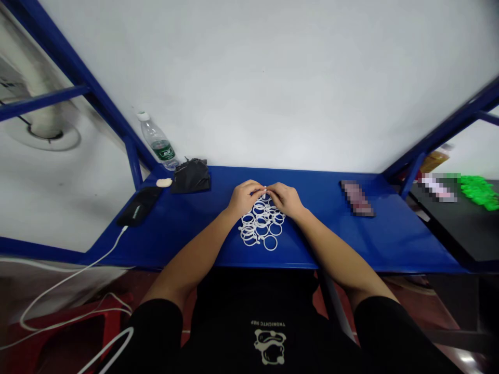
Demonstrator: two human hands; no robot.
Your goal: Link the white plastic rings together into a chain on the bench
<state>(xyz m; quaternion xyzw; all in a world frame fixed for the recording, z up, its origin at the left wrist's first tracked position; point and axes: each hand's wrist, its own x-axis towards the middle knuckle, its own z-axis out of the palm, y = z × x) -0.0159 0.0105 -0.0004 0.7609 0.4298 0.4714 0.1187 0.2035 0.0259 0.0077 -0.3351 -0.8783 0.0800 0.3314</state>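
Observation:
A loose pile of white plastic rings (262,223), each with a small tab, lies on the blue table (187,228) in front of me. At the far edge of the pile, my left hand (246,197) and my right hand (286,198) meet fingertip to fingertip. Between them they pinch a small white piece (265,190), which looks like the tab of one white ring. Both hands have their fingers closed on it. My fingers cover part of that ring, so its full outline is hidden.
Back left stand a plastic bottle (158,143) and a crumpled black bag (192,176). A black power bank (139,206) with a white cable (105,253) lies at the left edge. On the right is a blurred phone (356,198); bright green items (479,191) lie beyond the blue frame.

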